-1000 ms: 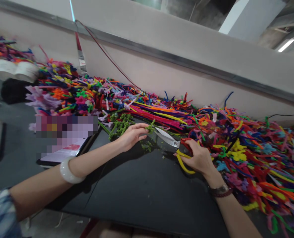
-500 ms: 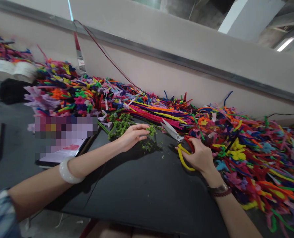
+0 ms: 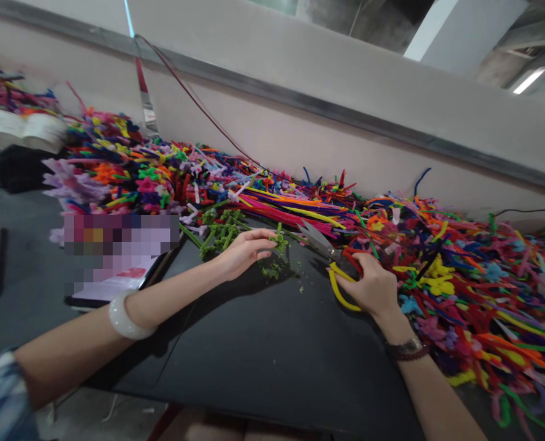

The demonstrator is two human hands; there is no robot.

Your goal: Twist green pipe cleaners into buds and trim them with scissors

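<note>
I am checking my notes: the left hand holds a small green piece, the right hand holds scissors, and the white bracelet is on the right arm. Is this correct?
Not quite: in the head view, the white bracelet is on the left arm. The rest is right: the left hand holds a small green piece, and the right hand holds scissors.

A pale wall (image 3: 263, 122) rises behind the dark table (image 3: 272, 355)

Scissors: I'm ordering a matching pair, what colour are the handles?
The handles are red and yellow; head view.
</note>
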